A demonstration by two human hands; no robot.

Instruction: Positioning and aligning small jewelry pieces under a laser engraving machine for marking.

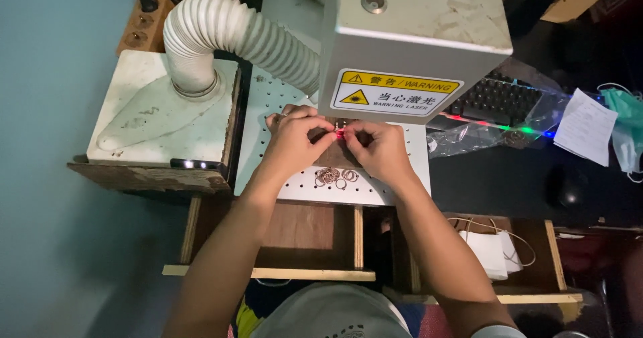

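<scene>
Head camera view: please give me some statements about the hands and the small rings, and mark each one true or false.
1. Both hands meet under the grey machine head. True.
2. The left hand lies flat on the keyboard. False: it pinches at a red glowing spot beside the right hand.
3. A pile of small rings lies on the perforated white plate. True.
4. The ribbed white hose hangs to the right of the machine. False: it is on the left.
</scene>
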